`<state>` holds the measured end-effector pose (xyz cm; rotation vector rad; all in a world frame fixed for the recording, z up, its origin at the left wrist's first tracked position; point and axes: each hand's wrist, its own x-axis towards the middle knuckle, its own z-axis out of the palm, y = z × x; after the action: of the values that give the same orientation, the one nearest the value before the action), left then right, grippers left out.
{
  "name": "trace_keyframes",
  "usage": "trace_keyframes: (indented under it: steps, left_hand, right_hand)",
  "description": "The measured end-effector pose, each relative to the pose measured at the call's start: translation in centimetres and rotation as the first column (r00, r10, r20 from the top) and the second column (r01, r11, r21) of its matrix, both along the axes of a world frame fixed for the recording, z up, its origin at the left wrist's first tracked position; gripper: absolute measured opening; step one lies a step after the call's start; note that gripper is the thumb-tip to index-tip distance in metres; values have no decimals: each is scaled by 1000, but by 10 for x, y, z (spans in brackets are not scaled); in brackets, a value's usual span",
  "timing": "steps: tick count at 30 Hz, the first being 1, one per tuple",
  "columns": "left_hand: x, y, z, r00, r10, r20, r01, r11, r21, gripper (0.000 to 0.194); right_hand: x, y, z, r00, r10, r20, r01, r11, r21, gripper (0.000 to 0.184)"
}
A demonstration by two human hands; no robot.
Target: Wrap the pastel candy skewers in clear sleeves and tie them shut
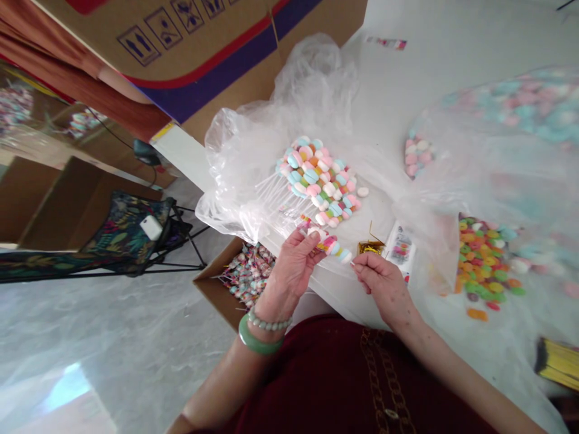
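Head view: here we are over the white table (429,48), both hands at work above its near edge.
Left hand: we see the left hand (294,259) pinching a candy stick (332,247) between thumb and fingers, a beaded bracelet (270,323) and a green bangle (259,339) at the wrist.
Right hand: thumb and forefinger of the right hand (373,274) press together right at the stick's end; what sits between them is too small for us to tell.
Candy stick: it lies crosswise between the two hands, just above the near edge, pastel pieces along it.
Finished-looking pile: beyond the hands, in from that edge, we have a heap of sweets on sticks (319,178), white ends pointing left over clear plastic (253,150).
Gold strips: a small bundle (371,248) just beyond the right hand.
Gummies: loose, bright gummies (484,259) towards the table's right side, near a big bag of marshmallows (520,102).
Cartons: a large cardboard box (217,54) at the left edge; below the near edge, an open carton (221,280) full of wrapped sweets (248,271).
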<state>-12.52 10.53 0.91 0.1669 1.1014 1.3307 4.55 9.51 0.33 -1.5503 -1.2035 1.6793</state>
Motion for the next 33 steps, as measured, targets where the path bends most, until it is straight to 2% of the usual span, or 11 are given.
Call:
trace_keyframes:
  steps: [3,7,11,14,17,22,28,31,33]
  left_hand:
    - [0,-1,-1,1000,-21,12,21,1000,-19,25]
    - [-4,0,3,998,-13,58,12,1000,18,25]
    - [-6,0,9,994,-14,108,10,999,37,27]
    - [-3,-3,12,996,-43,74,38,997,65,27]
    - [3,-8,17,1000,1,-1,-1,995,97,23]
    - [9,-20,29,998,37,-42,-31,989,143,22]
    - [15,-35,40,993,64,-100,-47,985,168,24]
    - [18,-40,43,990,88,-110,-67,982,177,25]
    - [18,-42,44,990,104,-93,-86,979,183,26]
  right_hand:
    - [1,-1,3,996,83,40,-85,996,41,14]
    - [5,-2,10,982,153,-114,-163,983,-89,14]
    - [9,-3,16,942,122,-312,-224,922,-315,24]
    - [8,-8,17,926,96,-364,-235,903,-360,24]
    - [4,-16,16,933,8,-360,-142,927,-347,22]
    - [1,-25,17,958,-42,-283,-22,975,-219,20]
    - [-6,-31,24,991,-49,-126,49,999,-4,15]
    - [-11,-33,24,999,-16,31,10,978,208,13]
    - [-14,-35,24,982,-6,189,-71,915,398,14]
